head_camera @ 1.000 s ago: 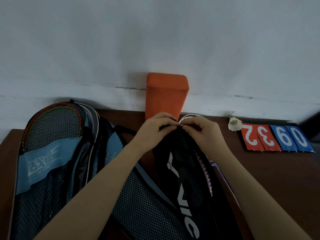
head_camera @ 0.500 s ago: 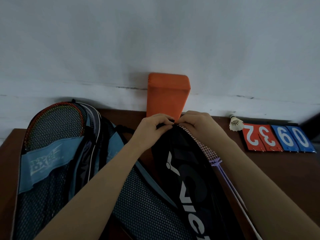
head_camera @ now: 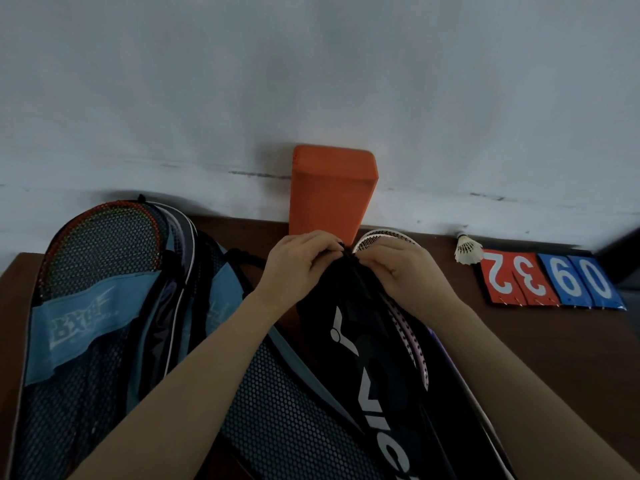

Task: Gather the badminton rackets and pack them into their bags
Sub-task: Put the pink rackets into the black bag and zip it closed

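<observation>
left hand: my left hand (head_camera: 300, 263) has fingers (head_camera: 323, 244) curled, pinching the top edge of the black Victor racket bag (head_camera: 367, 344)
right hand: my right hand (head_camera: 403, 271) pinches the same edge, fingertips nearly touching the left's
white racket: head (head_camera: 382, 237) pokes out just past my fingers
blue mesh bag (head_camera: 104, 323): left of my fingers on the surface (head_camera: 554, 358), red-framed racket (head_camera: 104, 237) inside
shuttlecock (head_camera: 467, 250): well right of my fingers, beside the score cards (head_camera: 550, 280)

I'm seeing both forearms reaching forward and converging, wrists bent inward. My left hand (head_camera: 300, 263) and right hand (head_camera: 398, 268) are meeting fingertip to fingertip, fingers curling and pinching dark fabric between them.
</observation>
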`<state>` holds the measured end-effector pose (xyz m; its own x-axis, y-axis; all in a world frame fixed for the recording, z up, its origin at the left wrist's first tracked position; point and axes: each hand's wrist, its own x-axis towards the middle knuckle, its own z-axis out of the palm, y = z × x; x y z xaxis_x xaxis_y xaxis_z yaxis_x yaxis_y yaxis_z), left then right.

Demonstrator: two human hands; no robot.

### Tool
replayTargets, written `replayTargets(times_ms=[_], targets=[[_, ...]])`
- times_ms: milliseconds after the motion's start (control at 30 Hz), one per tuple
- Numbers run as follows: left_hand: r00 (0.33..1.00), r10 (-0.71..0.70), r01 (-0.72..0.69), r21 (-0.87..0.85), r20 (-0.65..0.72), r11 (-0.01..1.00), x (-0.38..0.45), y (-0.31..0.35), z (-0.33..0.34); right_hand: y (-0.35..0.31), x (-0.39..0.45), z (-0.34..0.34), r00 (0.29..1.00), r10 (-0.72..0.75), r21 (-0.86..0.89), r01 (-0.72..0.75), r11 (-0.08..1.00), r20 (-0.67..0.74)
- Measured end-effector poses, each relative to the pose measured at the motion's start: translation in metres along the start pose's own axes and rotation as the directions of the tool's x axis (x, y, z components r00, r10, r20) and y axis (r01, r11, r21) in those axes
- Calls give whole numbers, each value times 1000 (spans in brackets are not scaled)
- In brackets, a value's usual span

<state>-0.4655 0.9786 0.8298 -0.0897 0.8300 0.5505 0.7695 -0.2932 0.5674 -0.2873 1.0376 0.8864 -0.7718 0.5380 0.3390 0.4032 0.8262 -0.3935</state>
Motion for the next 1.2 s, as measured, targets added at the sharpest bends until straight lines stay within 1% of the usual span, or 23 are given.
replayTargets(times_ms=[33, 67, 133, 200, 233, 267, 333, 400, 467, 533, 600, 667, 733, 800, 867, 933, 1033, 1100, 1200], targets=[[997, -63, 66, -98, 37, 993, 1, 1, -3, 1, 0, -1, 1000, 23, 46, -22, 999, -7], [985, -134, 153, -199, 107, 968, 3, 0, -8, 2, 1, -3, 999, 34, 91, -33, 995, -6], [925, -237, 329, -317, 296, 889, 6, -2, -16, 3, 7, -7, 1000, 24, 151, -26, 988, 15], [853, -279, 452, -358, 441, 817, 4, -7, -20, 3, 12, -10, 999, 2, 173, -10, 985, 46], [828, -288, 483, -350, 481, 803, 3, -9, -18, 3, 14, -10, 999, -13, 175, 4, 985, 48], [816, -296, 489, -318, 497, 812, 1, -12, -16, 3, 14, -10, 999, -22, 174, 14, 985, 48], [828, -291, 432, -216, 479, 876, -4, -14, -8, 5, 14, -6, 999, -19, 180, 11, 984, 44], [853, -283, 402, -204, 439, 893, -8, -14, -4, 9, 15, -2, 999, -9, 184, 0, 983, 47], [859, -300, 420, -233, 416, 877, -11, -17, -2, 11, 19, 0, 998, -5, 168, -6, 986, 64], [842, -326, 454, -241, 430, 858, -13, -22, -1, 13, 26, 1, 996, 5, 157, -20, 987, 91], [844, -301, 453, -289, 445, 844, -14, -22, -2, 13, 35, 3, 991, 0, 156, -22, 988, 137], [851, -253, 446, -380, 460, 810, -14, -19, -3, 12, 43, 6, 981, -40, 143, 13, 990, 191], [852, -257, 454, -398, 456, 797, -16, -19, -2, 14, 47, 9, 973, -63, 141, 32, 989, 220], [866, -277, 409, -273, 416, 870, -19, -25, 1, 17, 45, 8, 975, -36, 151, 3, 989, 217], [902, -246, 307, -126, 355, 943, -24, -33, 4, 19, 40, 7, 978, -29, 160, -5, 987, 208], [934, -205, 240, -90, 293, 967, -26, -38, 8, 18, 35, 5, 976, -43, 157, 9, 988, 214], [928, -235, 296, -191, 288, 936, -26, -36, 8, 17, 24, -1, 981, -39, 146, 11, 989, 191], [919, -271, 335, -208, 286, 919, -23, -37, 4, 20, 12, -8, 988, -23, 134, 2, 991, 152], [902, -374, 421, -249, 214, 872, -20, -46, -4, 25, -15, -19, 994, 29, 144, -44, 989, 106]])
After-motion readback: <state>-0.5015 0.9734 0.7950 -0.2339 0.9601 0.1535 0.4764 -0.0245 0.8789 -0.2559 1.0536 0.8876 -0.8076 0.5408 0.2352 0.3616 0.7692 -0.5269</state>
